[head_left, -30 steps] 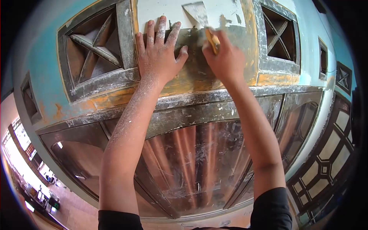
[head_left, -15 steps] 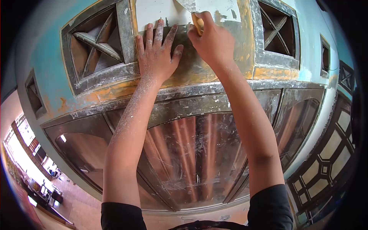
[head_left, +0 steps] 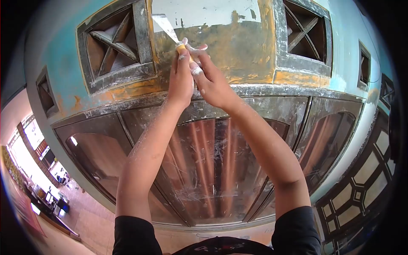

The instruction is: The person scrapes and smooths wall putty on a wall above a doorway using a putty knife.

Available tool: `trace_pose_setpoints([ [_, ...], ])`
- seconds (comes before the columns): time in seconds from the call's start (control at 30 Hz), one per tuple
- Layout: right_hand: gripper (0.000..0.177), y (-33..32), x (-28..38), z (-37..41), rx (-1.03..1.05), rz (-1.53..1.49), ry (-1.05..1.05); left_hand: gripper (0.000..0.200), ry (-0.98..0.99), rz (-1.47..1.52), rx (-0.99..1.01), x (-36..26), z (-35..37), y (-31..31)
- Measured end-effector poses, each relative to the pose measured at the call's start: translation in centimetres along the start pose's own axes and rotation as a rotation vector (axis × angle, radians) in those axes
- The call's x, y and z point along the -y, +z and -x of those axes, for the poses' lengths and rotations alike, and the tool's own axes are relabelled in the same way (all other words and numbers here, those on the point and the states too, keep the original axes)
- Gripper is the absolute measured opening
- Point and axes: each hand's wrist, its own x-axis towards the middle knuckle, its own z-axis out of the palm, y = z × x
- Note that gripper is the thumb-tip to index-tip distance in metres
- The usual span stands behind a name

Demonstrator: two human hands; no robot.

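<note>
A putty knife (head_left: 166,29) with a whitened metal blade and a yellow wooden handle points up and to the left before the wall panel (head_left: 238,51). My left hand (head_left: 181,83) is closed around its handle, thumb lying along the front near the blade. Against it, my right hand (head_left: 214,85) closes on the lower end of the same handle. White paste or dust coats the right fingers and thumb tip. Part of the handle is hidden between the two hands. The panel's upper part is smooth white; below, it is bare, dark and ochre-stained.
Wooden vent frames with crossed slats flank the panel, one on the left (head_left: 114,44) and one on the right (head_left: 305,32). Below runs a dark wooden window (head_left: 212,165) with reddish curtains behind glass. A panelled door (head_left: 361,178) stands at right; a tiled floor (head_left: 91,216) shows lower left.
My left hand has left the wall, where it lay flat, and now grips the putty knife. My right hand has brought the knife down and left, off the white area's edge.
</note>
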Motion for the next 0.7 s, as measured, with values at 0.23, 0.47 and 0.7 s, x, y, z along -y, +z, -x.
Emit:
trace_pose_setpoints([
  [0.23,0.041,-7.1,0.2,-1.5,0.104,0.9,-0.162,0.066,0.032,-0.956,-0.215,-2.3,1.4,-3.3],
  [0.47,0.051,-13.0,-5.4,-3.0,-0.259,1.287,-0.307,0.062,-0.018,-1.333,-0.126,-0.8,2.6,-5.0],
  [0.7,0.051,-13.0,-5.6,-2.8,-0.247,1.252,-0.267,0.066,-0.115,-1.52,-0.098,-2.7,0.5,-1.9],
])
